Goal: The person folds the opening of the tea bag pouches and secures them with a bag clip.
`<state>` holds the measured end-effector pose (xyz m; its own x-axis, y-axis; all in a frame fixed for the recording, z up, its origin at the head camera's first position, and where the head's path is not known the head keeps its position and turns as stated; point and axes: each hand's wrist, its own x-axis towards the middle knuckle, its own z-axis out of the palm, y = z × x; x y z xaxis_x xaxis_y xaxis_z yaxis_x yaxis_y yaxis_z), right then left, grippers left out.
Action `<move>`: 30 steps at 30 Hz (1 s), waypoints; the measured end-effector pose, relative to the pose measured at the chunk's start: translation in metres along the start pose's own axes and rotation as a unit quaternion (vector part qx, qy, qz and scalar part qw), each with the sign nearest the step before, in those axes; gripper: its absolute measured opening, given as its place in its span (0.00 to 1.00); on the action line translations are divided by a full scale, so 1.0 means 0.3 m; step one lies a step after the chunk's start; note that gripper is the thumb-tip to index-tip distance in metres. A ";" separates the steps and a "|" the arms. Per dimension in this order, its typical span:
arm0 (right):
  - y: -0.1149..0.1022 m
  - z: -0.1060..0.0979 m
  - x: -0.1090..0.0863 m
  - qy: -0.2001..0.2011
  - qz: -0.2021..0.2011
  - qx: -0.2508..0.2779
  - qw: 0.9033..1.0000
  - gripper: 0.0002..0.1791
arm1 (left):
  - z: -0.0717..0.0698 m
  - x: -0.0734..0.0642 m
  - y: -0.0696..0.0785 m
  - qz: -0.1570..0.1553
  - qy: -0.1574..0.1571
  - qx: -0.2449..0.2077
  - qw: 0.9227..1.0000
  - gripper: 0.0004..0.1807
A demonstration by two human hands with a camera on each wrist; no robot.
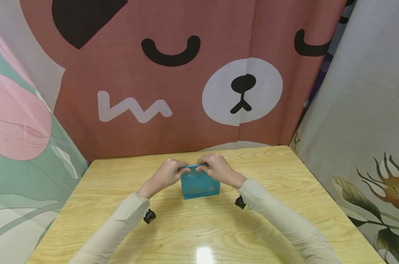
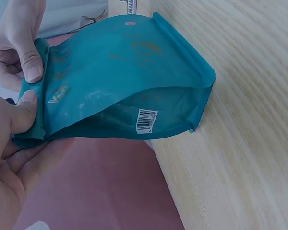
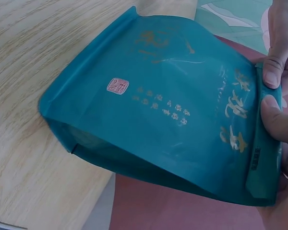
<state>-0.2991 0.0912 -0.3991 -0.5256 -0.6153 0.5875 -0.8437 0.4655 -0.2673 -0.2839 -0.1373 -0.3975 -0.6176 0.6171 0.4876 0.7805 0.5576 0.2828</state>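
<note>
A teal pouch bag point(image 1: 200, 184) with gold lettering stands upright on the table, its wide base down and its top edge folded over into a flat strip. My left hand point(image 1: 170, 172) pinches one end of that folded top, thumb on the near side and fingers behind. Close beside it, my right hand point(image 1: 219, 169) pinches the other end the same way. In the left wrist view the bag's gusseted side point(image 2: 146, 115) carries a barcode label. A small red seal mark point(image 3: 117, 86) and gold characters show on the front in the right wrist view.
The light wood table point(image 1: 199, 223) reaches to a curtain point(image 1: 186, 135) with a bear face behind it. Patterned cloths point(image 1: 368, 110) hang at both sides. Each wrist wears a small black device point(image 1: 149, 216) under its pale sleeve.
</note>
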 end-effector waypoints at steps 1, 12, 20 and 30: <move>0.002 0.000 -0.001 -0.002 -0.001 0.002 1.000 0.06 | 0.000 0.000 0.001 0.001 0.001 0.003 1.000 0.06; 0.040 -0.027 -0.035 -0.022 0.011 0.037 0.999 0.10 | 0.008 -0.001 -0.005 -0.002 0.008 0.011 1.000 0.06; 0.067 -0.051 -0.067 -0.003 0.018 0.043 0.999 0.10 | 0.002 -0.002 -0.003 -0.007 0.009 -0.003 1.000 0.06; 0.071 -0.048 -0.064 0.027 0.012 0.020 0.999 0.07 | 0.002 -0.007 -0.005 -0.008 0.013 -0.004 1.000 0.06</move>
<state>-0.3053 0.1221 -0.4051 -0.5399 -0.5682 0.6211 -0.8353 0.4529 -0.3118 -0.2839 -0.1392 -0.3993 -0.6274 0.5939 0.5037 0.7714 0.5623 0.2978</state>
